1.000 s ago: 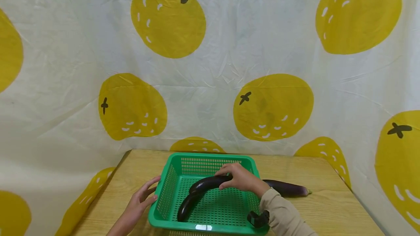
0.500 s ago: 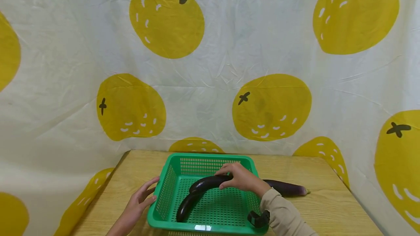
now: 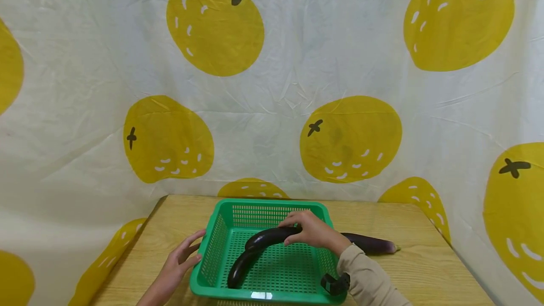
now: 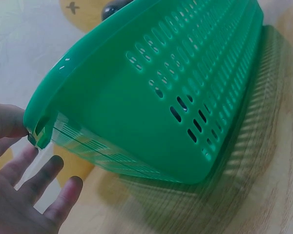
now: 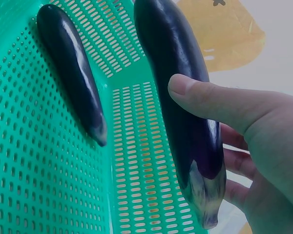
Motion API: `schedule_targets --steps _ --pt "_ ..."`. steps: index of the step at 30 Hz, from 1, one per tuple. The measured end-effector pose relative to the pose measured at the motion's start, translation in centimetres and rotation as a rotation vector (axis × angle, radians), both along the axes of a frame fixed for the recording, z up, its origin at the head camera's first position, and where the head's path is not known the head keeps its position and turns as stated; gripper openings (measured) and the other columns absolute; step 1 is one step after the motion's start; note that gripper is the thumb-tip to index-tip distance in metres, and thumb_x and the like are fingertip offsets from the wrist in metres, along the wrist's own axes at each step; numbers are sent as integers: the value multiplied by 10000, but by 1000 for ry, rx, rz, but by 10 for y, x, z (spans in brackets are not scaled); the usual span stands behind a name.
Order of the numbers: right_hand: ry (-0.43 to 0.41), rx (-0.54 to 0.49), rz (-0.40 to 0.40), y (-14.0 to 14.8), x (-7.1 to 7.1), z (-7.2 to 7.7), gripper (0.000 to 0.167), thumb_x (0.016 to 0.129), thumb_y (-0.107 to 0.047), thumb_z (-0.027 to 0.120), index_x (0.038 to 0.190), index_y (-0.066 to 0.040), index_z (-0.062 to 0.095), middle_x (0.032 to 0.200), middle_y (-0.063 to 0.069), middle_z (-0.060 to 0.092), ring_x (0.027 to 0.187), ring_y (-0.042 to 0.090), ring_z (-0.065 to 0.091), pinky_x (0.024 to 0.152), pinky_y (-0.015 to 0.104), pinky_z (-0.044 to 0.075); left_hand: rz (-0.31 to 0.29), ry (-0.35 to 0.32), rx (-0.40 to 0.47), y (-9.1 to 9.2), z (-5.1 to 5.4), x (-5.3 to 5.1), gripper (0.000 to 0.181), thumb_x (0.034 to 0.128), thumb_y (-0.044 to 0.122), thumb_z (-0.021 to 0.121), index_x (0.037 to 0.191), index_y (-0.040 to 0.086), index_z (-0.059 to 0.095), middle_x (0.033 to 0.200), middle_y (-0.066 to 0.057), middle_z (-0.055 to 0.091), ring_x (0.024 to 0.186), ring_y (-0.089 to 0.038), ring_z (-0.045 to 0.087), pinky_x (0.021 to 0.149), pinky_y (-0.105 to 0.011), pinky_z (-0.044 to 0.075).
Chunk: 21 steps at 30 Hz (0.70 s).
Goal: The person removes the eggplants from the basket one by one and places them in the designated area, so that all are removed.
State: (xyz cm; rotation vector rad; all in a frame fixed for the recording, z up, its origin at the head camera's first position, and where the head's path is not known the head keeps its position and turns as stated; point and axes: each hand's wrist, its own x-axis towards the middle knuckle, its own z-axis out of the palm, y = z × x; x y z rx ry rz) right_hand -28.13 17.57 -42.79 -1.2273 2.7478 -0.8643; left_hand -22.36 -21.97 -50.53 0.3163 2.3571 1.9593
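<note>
The right hand (image 3: 312, 233) holds a dark eggplant (image 3: 268, 238) over the inside of a green basket (image 3: 267, 295); in the right wrist view the thumb lies across the eggplant (image 5: 178, 63) near its stem end. Another eggplant (image 3: 239, 270) lies in the basket, below and left of the held one, and shows at the left in the right wrist view. At the basket's left rim is the left hand (image 3: 172, 268), fingers spread; the left wrist view shows its fingertips at the rim's corner and the other fingers loosely extended.
A third eggplant (image 3: 371, 243) lies on the wooden table (image 3: 429, 268) right of the basket, partly behind the right forearm. A black wrist camera (image 3: 335, 284) sits by the right sleeve. A cloth (image 3: 272, 84) printed with yellow fruit hangs behind the table.
The view has shifted very slightly. Both hands and the eggplants otherwise stay where they were.
</note>
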Motion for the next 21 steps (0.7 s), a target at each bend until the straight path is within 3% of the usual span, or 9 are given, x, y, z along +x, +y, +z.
schedule_targets --steps 7,15,21 --pt "1 4 -12 1 1 1 396 886 -255 820 1258 -136 756 1216 43 746 1182 288 650 986 438 545 10 -14 5 1 2 1 574 1060 202 579 1595 120 388 1685 -148 299 1494 -506 342 924 -204 509" --pt "26 -25 23 3 0 1 383 886 -274 821 1235 -126 765 1127 24 740 989 146 660 864 324 559 3 -21 5 0 3 0 578 1060 208 580 1597 124 384 1682 -143 304 1499 -505 336 931 -213 504" --pt "33 -12 11 5 1 1 383 887 -257 822 1243 -130 761 1156 29 738 1035 173 664 892 347 559 -1 -19 5 -1 1 -1 577 1063 207 576 1598 117 380 1681 -148 302 1497 -508 338 926 -203 508"
